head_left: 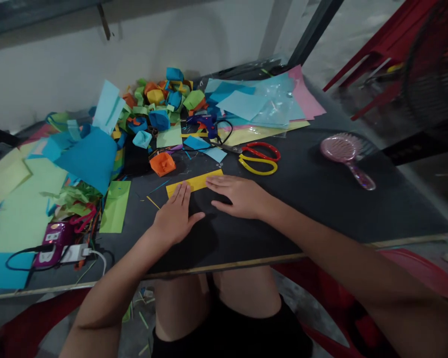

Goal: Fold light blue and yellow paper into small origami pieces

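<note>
A narrow yellow paper strip point(198, 183) lies flat on the dark table in front of me. My left hand point(174, 214) rests its outstretched fingertips on the strip's left part, thumb spread to the right. On the strip's right end lie the fingers of my right hand point(239, 196), stretched out flat with the thumb apart. Just beyond the strip sits an orange folded paper box point(163, 163). Scissors point(259, 158) with one red and one yellow handle loop lie beyond my right hand. Left of my left hand is a green paper sheet point(115, 206).
A heap of colourful folded paper pieces point(159, 102) stands at the back, beside a blue glue gun point(209, 124). Blue paper sheets point(246, 104) lie back right, and a pink hairbrush point(345, 151) lies at right. A purple device point(54, 243) and white plug point(74, 252) with cables sit front left.
</note>
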`<state>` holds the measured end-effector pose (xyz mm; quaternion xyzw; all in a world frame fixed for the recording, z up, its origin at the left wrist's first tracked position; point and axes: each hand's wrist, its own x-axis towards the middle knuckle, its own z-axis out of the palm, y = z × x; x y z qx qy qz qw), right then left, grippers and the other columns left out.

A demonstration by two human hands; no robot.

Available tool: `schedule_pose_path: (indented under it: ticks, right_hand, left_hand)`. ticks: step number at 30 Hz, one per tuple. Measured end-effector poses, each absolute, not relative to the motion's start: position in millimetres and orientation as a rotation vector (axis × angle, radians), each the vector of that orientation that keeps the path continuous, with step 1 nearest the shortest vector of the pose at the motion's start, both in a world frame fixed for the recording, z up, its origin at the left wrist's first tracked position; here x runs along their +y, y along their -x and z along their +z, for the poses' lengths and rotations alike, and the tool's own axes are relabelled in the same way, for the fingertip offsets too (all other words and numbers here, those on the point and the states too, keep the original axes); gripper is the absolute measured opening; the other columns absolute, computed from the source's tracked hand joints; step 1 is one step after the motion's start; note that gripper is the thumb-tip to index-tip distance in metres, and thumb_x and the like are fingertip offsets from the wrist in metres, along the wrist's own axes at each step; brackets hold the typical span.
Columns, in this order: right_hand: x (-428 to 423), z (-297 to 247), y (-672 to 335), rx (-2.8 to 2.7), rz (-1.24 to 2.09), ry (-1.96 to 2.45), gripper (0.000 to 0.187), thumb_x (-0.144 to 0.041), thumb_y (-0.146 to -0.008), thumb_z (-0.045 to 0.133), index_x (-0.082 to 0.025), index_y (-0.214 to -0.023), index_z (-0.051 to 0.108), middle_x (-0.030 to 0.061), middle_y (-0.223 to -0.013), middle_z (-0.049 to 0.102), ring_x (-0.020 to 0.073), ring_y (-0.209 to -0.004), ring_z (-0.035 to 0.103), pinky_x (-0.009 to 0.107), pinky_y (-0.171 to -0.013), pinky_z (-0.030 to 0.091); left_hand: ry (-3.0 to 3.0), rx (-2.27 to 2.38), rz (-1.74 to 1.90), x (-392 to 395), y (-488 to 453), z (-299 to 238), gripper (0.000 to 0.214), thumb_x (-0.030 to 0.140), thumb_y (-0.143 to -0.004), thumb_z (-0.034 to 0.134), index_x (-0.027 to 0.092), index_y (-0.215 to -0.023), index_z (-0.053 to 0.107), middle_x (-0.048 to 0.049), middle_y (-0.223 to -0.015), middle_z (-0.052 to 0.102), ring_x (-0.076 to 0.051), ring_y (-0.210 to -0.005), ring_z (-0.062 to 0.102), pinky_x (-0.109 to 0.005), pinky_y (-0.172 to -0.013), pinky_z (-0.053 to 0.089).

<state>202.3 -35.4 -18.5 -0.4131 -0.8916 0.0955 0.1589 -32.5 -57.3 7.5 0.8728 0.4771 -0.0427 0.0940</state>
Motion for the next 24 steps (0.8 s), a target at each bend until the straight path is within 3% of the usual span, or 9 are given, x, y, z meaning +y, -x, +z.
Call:
schedule_pose_path:
  ticks: [4,6,8,11,14,19,24]
  right_hand:
    - [-30.6,-21.5,-191.8,-2.516,0.135,1.201,0.034,-0.030,-0.101,0.046,-0.017,-0.124,0.068,0.0099,-0.129,0.068,0.0236,-0.120,0.065,0.048,-0.112,0.041]
    - [-21.6,-24.5,-186.4,-2.479,0.056,1.205,0.030,-0.025,-0.101,0.045,-0.021,-0.107,0.075,0.0064,-0.112,0.076,0.0218,-0.104,0.071,0.047,-0.111,0.039]
    - [-14.3,-25.4,-182.2,-2.471,-0.014,1.213,0.033,-0.023,-0.101,0.044,-0.022,-0.096,0.076,0.0052,-0.100,0.079,0.0200,-0.087,0.072,0.046,-0.108,0.038]
    - [-9.7,-21.6,-179.8,-2.486,-0.068,1.238,0.039,-0.017,-0.100,0.038,-0.018,-0.088,0.075,0.0075,-0.091,0.077,0.0180,-0.076,0.067,0.043,-0.101,0.038]
    - [-9.1,-16.2,-183.7,-2.500,-0.068,1.225,0.041,-0.017,-0.101,0.036,-0.015,-0.088,0.074,0.0098,-0.089,0.075,0.0188,-0.080,0.064,0.040,-0.094,0.039]
    - [-6.1,-18.4,-198.4,-2.436,0.206,1.060,0.030,-0.036,-0.099,0.050,-0.018,-0.094,0.074,0.0078,-0.089,0.074,0.0209,-0.086,0.064,0.034,-0.080,0.044]
    - [-2.5,-24.7,-199.8,-2.265,0.385,1.190,0.022,-0.030,-0.096,0.055,-0.020,-0.092,0.074,0.0060,-0.088,0.074,0.0206,-0.087,0.063,0.032,-0.075,0.045]
  left_hand:
    - [-2.702,1.622,0.007,-55.4,26.6,3.7,0.052,0.044,-0.100,0.043,0.008,-0.135,0.056,-0.0215,-0.140,0.058,-0.030,-0.131,0.056,-0.037,-0.098,0.054]
    - [-2.745,1.633,0.071,-45.8,26.8,3.5,0.042,0.042,-0.100,0.045,0.014,-0.121,0.067,-0.0169,-0.122,0.071,-0.028,-0.103,0.072,-0.033,-0.075,0.058]
    - [-2.809,1.588,0.140,-33.9,28.9,3.9,0.039,0.046,-0.094,0.055,0.015,-0.111,0.071,-0.0153,-0.114,0.074,-0.027,-0.086,0.074,-0.032,-0.065,0.055]
    - [-2.919,1.450,0.253,-18.5,34.1,4.5,0.026,0.033,-0.096,0.054,0.017,-0.098,0.074,-0.0106,-0.104,0.077,-0.024,-0.089,0.073,-0.031,-0.069,0.053]
    - [-2.929,1.373,0.305,-8.7,40.9,4.8,0.032,0.031,-0.099,0.047,0.016,-0.090,0.074,-0.0097,-0.091,0.077,-0.022,-0.082,0.071,-0.033,-0.070,0.051]
    - [-2.781,1.204,0.467,1.9,52.5,-0.2,0.029,0.033,-0.098,0.050,0.018,-0.099,0.074,-0.0081,-0.102,0.075,-0.020,-0.094,0.068,-0.032,-0.080,0.053]
    - [-2.549,1.260,0.625,11.6,54.0,-9.9,0.029,0.034,-0.097,0.052,0.018,-0.091,0.076,-0.0071,-0.095,0.075,-0.018,-0.090,0.068,-0.030,-0.083,0.054]
